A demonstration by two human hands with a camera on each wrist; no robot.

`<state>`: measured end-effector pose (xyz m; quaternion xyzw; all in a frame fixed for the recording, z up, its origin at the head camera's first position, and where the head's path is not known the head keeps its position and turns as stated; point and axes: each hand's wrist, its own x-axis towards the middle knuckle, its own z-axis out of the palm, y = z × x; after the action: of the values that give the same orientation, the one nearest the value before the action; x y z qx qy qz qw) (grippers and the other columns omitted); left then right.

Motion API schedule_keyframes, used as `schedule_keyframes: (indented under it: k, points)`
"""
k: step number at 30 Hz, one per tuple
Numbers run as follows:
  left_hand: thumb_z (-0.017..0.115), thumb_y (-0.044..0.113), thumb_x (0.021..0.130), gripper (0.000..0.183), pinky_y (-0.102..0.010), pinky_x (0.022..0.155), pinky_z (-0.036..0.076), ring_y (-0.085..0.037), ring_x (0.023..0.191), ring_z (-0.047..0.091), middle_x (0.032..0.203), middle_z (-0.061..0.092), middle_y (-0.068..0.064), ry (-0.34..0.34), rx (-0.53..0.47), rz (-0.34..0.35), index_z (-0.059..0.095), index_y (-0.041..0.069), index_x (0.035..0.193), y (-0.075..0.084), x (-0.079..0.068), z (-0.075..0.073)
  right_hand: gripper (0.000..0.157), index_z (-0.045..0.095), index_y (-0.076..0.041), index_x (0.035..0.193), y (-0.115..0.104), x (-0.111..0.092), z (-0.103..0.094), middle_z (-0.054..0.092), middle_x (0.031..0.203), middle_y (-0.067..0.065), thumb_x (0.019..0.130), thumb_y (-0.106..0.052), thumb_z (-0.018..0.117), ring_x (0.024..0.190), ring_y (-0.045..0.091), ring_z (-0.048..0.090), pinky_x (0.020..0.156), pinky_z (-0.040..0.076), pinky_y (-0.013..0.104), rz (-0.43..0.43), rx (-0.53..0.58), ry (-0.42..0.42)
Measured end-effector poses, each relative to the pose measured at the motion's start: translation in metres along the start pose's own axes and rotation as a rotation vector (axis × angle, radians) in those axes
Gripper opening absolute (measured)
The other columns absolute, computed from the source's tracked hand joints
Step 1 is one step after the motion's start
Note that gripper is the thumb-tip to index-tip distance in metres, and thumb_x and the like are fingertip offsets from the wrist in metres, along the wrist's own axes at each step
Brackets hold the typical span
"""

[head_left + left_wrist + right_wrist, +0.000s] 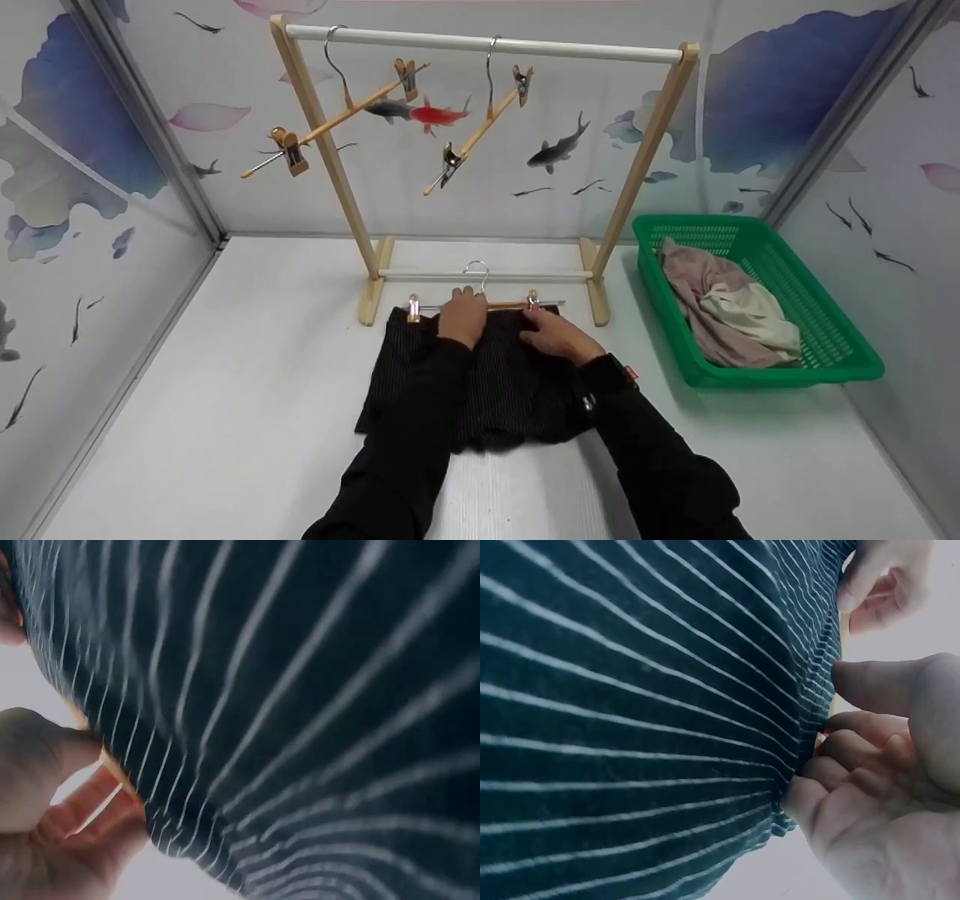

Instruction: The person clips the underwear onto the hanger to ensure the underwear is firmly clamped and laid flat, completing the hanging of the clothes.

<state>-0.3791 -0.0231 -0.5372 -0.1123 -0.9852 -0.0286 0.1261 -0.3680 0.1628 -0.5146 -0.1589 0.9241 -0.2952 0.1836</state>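
Has the striped garment (491, 405) spread on the white table (285, 360), top edge toward the rack (649, 150), looking wider than long, long axis apparently running side to side. Has the clip hanger (506, 305) crosswise along that edge, hook pointing away. With the left hand (463, 319), fingers curled, grips the edge near mid-bar; with the right hand (559, 335), pinches it by the right clip (533, 299), presumably to steady cloth against bar. Farther out, shows two spare hangers (369, 97) on the rack and, rightward, clothes (712, 307) in a green basket (787, 376), probably for easy reach.
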Motion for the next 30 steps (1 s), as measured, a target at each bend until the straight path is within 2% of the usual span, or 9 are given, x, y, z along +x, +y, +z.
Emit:
schedule_keyframes:
  k: [4, 7, 12, 15, 18, 21, 24, 28, 30]
  points:
    - [0.059, 0.004, 0.099, 0.017, -0.038, 0.063, 0.059, -0.028, 0.089, 0.065, 0.094, 0.069, -0.015, 0.085, 0.076, 0.013, 0.075, -0.002, 0.101, 0.003, -0.001, 0.002, 0.061, 0.028, 0.003, 0.157, 0.0, -0.004, -0.006, 0.039, 0.155, 0.026, 0.106, -0.017, 0.053, 0.143, 0.038, 0.037, 0.116, 0.03, 0.051, -0.053, -0.032, 0.023]
    - [0.06, 0.004, 0.099, 0.017, -0.036, 0.058, 0.057, -0.026, 0.085, 0.066, 0.089, 0.07, -0.014, 0.172, 0.125, 0.019, 0.075, -0.002, 0.096, 0.004, -0.003, 0.003, 0.058, 0.032, 0.006, 0.155, 0.001, -0.009, -0.018, 0.048, 0.147, 0.029, 0.105, -0.015, 0.054, 0.135, 0.041, 0.046, 0.11, 0.036, 0.053, -0.127, -0.046, 0.055]
    - [0.059, 0.005, 0.101, 0.015, -0.035, 0.064, 0.059, -0.027, 0.087, 0.068, 0.092, 0.071, -0.015, 0.22, 0.14, 0.053, 0.073, -0.002, 0.101, 0.002, -0.008, -0.002, 0.057, 0.032, 0.01, 0.153, 0.003, -0.021, -0.048, 0.044, 0.148, 0.034, 0.105, -0.012, 0.055, 0.13, 0.046, 0.05, 0.105, 0.04, 0.057, -0.182, -0.106, 0.145]
    - [0.058, 0.005, 0.102, 0.013, -0.033, 0.073, 0.058, -0.027, 0.091, 0.068, 0.096, 0.071, -0.015, 0.245, 0.125, 0.129, 0.069, -0.001, 0.106, 0.0, -0.005, -0.012, 0.063, 0.026, 0.01, 0.155, 0.006, -0.03, -0.068, 0.04, 0.15, 0.035, 0.105, -0.015, 0.055, 0.129, 0.048, 0.05, 0.105, 0.04, 0.058, -0.176, -0.124, 0.186]
    - [0.056, 0.004, 0.104, 0.011, -0.03, 0.08, 0.056, -0.025, 0.095, 0.067, 0.101, 0.069, -0.012, 0.275, 0.092, 0.25, 0.065, 0.002, 0.11, -0.003, 0.001, -0.029, 0.063, 0.03, 0.009, 0.154, 0.008, -0.041, -0.085, 0.042, 0.149, 0.035, 0.105, -0.021, 0.057, 0.13, 0.048, 0.049, 0.105, 0.039, 0.059, -0.18, -0.11, 0.197]
    - [0.053, 0.002, 0.104, 0.013, -0.029, 0.084, 0.054, -0.024, 0.1, 0.063, 0.107, 0.066, -0.01, 0.287, 0.005, 0.356, 0.061, 0.005, 0.115, -0.006, 0.008, -0.049, 0.054, 0.048, 0.007, 0.146, 0.01, -0.052, -0.099, 0.053, 0.141, 0.03, 0.105, -0.027, 0.058, 0.129, 0.044, 0.052, 0.106, 0.041, 0.056, -0.217, -0.013, 0.181]
    - [0.051, -0.002, 0.104, 0.017, -0.03, 0.085, 0.054, -0.024, 0.104, 0.061, 0.11, 0.064, -0.01, 0.319, -0.105, 0.426, 0.06, 0.005, 0.117, -0.009, 0.013, -0.069, 0.044, 0.062, 0.0, 0.135, 0.009, -0.064, -0.108, 0.064, 0.129, 0.021, 0.105, -0.031, 0.058, 0.12, 0.035, 0.06, 0.101, 0.046, 0.048, -0.26, 0.152, 0.138]
    - [0.047, -0.002, 0.106, 0.019, -0.03, 0.088, 0.053, -0.026, 0.108, 0.061, 0.112, 0.065, -0.012, 0.39, -0.175, 0.501, 0.062, 0.003, 0.117, -0.012, 0.017, -0.088, 0.044, 0.063, -0.005, 0.134, 0.004, -0.078, -0.11, 0.065, 0.124, 0.014, 0.104, -0.037, 0.059, 0.107, 0.025, 0.061, 0.09, 0.051, 0.035, -0.259, 0.367, 0.081]
    - [0.046, -0.001, 0.106, 0.02, -0.029, 0.089, 0.053, -0.026, 0.109, 0.061, 0.112, 0.065, -0.012, 0.419, -0.181, 0.525, 0.062, 0.002, 0.117, -0.011, 0.018, -0.096, 0.047, 0.058, -0.006, 0.14, 0.001, -0.085, -0.109, 0.062, 0.131, 0.014, 0.104, -0.037, 0.059, 0.111, 0.024, 0.06, 0.091, 0.052, 0.031, -0.257, 0.485, 0.072]
